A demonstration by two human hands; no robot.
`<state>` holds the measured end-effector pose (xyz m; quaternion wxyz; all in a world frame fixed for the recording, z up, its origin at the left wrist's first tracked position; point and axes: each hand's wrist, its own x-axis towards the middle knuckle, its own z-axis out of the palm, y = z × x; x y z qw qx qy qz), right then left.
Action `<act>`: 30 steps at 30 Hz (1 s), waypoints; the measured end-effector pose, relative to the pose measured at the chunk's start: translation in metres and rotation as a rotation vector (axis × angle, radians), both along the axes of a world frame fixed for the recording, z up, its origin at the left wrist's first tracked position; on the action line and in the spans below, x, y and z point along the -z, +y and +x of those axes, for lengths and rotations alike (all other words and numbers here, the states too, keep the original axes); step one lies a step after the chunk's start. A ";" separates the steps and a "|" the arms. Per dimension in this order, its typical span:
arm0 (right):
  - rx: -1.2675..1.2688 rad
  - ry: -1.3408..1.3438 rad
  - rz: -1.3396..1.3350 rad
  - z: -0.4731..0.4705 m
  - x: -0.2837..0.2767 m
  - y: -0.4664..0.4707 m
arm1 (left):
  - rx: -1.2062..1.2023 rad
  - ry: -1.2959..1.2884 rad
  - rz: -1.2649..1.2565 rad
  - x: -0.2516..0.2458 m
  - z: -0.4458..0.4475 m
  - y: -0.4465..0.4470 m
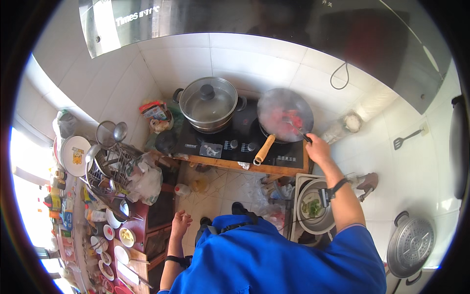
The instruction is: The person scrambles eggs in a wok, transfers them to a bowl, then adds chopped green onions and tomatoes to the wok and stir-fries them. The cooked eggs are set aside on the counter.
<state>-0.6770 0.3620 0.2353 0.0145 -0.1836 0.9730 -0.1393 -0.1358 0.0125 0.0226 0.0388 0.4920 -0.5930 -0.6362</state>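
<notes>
My right hand grips the dark handle of a metal spatula. Its far end is down among red pieces of food inside a steaming wok. The wok sits on the right side of a black two-zone cooktop, its wooden handle pointing toward me. On the left zone stands a steel pot under a glass lid with a black knob. My left hand hangs low at my side beside the red counter, its fingers loosely apart and holding nothing.
At the lower right, a sink holds a basin with green vegetables. A dish rack, plates, small bowls and a cleaver crowd the left counter. A range hood overhangs the cooktop; a slotted turner hangs right.
</notes>
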 end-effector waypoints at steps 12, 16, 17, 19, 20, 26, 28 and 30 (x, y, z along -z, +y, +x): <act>-0.054 -0.009 0.317 0.025 -0.038 -0.005 | 0.096 -0.133 0.057 0.026 0.052 -0.021; 0.060 0.067 0.088 0.016 0.011 -0.042 | 0.089 -0.224 0.085 0.029 0.091 -0.021; 0.064 0.086 0.058 0.014 0.010 -0.041 | 0.056 -0.187 0.087 0.029 0.100 -0.022; 0.070 0.054 0.048 0.014 -0.007 -0.030 | -0.008 -0.207 0.104 0.029 0.119 -0.019; 0.071 0.002 0.067 0.015 -0.022 -0.018 | -0.055 -0.239 0.119 0.030 0.127 -0.017; -0.093 -0.253 0.043 0.034 -0.046 -0.003 | -0.147 -0.285 0.284 0.038 0.156 0.002; -0.065 -0.220 0.019 0.037 -0.020 -0.023 | -0.130 -0.361 0.320 0.039 0.156 0.009; 0.023 -0.129 0.005 0.037 0.015 -0.052 | -0.087 -0.321 0.278 0.039 0.150 0.009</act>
